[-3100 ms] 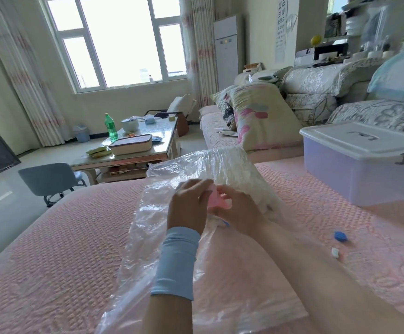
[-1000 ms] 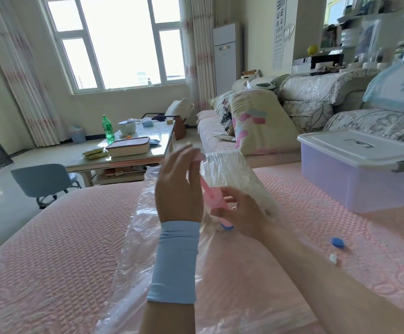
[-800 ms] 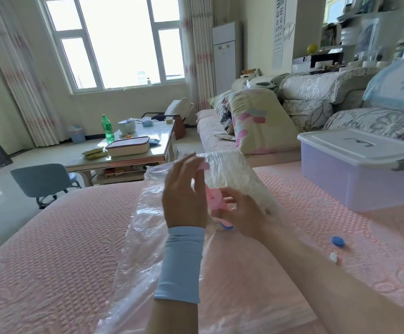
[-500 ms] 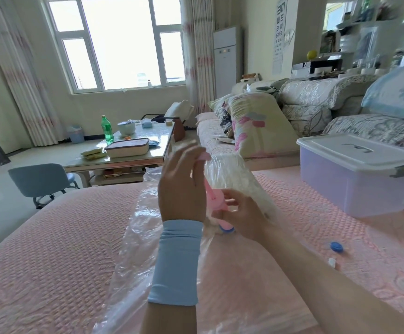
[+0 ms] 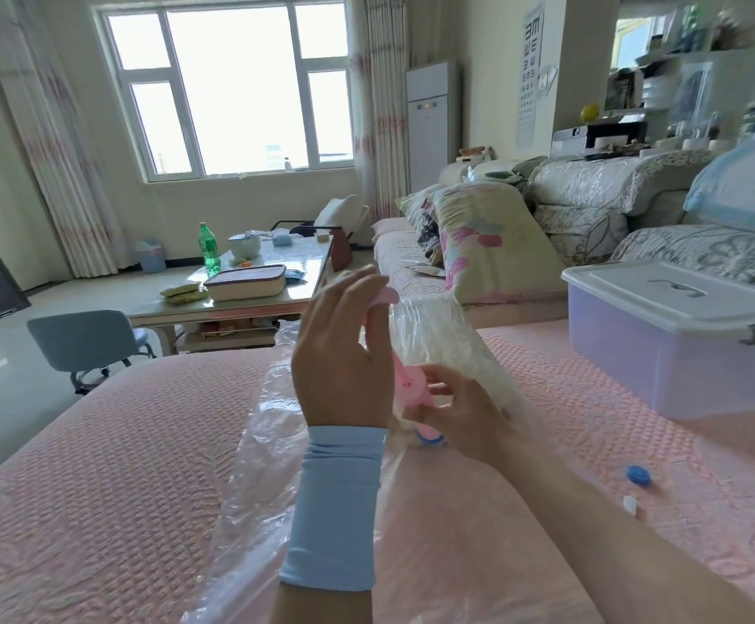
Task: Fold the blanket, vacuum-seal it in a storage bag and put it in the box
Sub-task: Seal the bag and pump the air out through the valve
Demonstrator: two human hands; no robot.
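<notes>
**Both hands on a pink hand pump over the storage bag**

The left hand [image 5: 344, 353] is raised at the centre of the view, its back toward the camera, with a light blue sleeve [image 5: 332, 506] on the wrist. Its fingers are curled around the pink handle of a hand pump [image 5: 409, 385], whose top end shows just beyond the fingertips at 12 o'clock from the hand. The right hand [image 5: 461, 421], at 4 o'clock from the left one, holds the pink barrel of the pump with bent fingers and thumb. The blue foot of the pump rests on the clear storage bag [image 5: 267, 452].

The bag lies on a pink quilted cover [image 5: 96, 466]; something pink fills its near part, probably the folded blanket, and its far end looks crumpled and whitish. At 3 o'clock stands the box [image 5: 663, 349], pale purple, its white lid closed. Between box and right arm lie a small blue cap [image 5: 638, 475] and a small white piece [image 5: 629, 505].
</notes>
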